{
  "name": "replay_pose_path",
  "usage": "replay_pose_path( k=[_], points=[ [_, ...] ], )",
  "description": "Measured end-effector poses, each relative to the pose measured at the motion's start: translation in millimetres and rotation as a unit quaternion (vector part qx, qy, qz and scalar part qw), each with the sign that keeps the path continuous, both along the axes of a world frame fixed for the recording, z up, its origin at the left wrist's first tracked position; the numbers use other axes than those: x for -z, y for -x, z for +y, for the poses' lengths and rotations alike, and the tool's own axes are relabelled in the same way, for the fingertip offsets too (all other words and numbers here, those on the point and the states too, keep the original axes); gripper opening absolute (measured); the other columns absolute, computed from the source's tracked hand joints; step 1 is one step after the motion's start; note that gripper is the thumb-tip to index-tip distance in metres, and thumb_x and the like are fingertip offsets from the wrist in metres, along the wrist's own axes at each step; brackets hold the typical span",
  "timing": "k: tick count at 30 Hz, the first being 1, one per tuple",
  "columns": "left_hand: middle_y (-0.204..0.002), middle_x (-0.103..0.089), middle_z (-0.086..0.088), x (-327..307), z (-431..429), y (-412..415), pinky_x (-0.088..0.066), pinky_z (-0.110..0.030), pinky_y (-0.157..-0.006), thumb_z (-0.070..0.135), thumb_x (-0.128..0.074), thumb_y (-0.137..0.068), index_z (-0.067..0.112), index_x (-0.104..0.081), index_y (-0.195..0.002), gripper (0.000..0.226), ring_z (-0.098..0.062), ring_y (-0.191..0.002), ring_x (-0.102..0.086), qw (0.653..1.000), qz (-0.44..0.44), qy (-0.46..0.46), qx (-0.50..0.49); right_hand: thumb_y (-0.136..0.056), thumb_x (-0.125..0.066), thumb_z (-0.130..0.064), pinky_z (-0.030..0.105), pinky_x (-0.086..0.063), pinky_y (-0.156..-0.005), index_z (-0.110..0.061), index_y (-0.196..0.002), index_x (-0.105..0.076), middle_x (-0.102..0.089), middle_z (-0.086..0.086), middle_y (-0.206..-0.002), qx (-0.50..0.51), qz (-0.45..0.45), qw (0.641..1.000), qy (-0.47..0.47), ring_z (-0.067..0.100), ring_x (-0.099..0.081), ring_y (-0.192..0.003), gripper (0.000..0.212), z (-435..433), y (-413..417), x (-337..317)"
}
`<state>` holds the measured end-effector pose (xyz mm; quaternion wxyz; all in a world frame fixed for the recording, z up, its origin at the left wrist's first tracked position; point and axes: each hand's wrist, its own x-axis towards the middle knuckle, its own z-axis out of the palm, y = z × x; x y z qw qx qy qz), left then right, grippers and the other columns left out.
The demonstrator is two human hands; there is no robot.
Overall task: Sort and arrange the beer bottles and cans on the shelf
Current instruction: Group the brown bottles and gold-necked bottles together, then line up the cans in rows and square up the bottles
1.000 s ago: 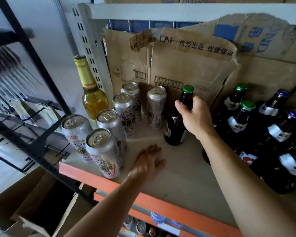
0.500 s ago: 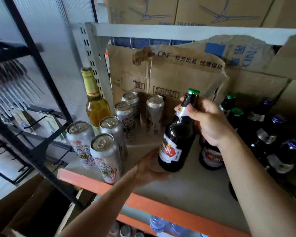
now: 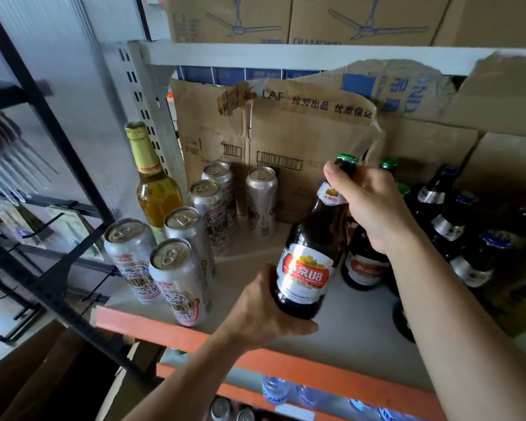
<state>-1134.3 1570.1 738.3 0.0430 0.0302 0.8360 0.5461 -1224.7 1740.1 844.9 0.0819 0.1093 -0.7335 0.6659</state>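
Step in hand: moving one dark bottle (image 3: 310, 262) above the shelf (image 3: 356, 344); right hand (image 3: 374, 205) clamps its neck, left hand (image 3: 264, 311) cups its base; next, likely set it upright in open space beside the cans (image 3: 179, 281).

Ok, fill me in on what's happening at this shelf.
A person is sorting beer. The right hand grips the neck of a dark brown bottle with a green cap, while the left hand supports its base above the shelf. Silver cans and a yellow bottle stand to the left, more dark bottles to the right.
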Motion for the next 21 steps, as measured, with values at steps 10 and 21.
replay_pose_path(
  k=[10, 21],
  points=[
    [-0.102, -0.066, 0.007, 7.9, -3.7, -2.4, -0.058, -0.031, -0.078, 0.041, -0.092, -0.038, 0.020, -0.046, -0.114, 0.091, 0.000, -0.091, -0.065, 0.999, -0.005, -0.007, 0.054, -0.085, -0.074, -0.020, 0.036, -0.055, -0.069, -0.011, -0.063, -0.067, -0.064, 0.002, -0.065, 0.094, -0.017, 0.993, 0.070, 0.020, -0.067, -0.068, 0.024, 13.8, -9.6, 0.1],
    [-0.101, -0.067, 0.014, 27.1, 40.4, 23.0, -0.055, -0.028, -0.084, 0.035, -0.090, -0.051, 0.028, -0.050, -0.118, 0.078, -0.003, -0.092, -0.064, 0.986, -0.023, 0.110, 0.124, -0.072, -0.067, -0.049, 0.054, -0.054, -0.072, 0.000, -0.076, -0.063, -0.067, 0.023, -0.080, 0.093, 0.023, 0.985, -0.140, 0.035, -0.068, -0.079, 0.049, 38.4, -40.8, 7.4]
  ],
)
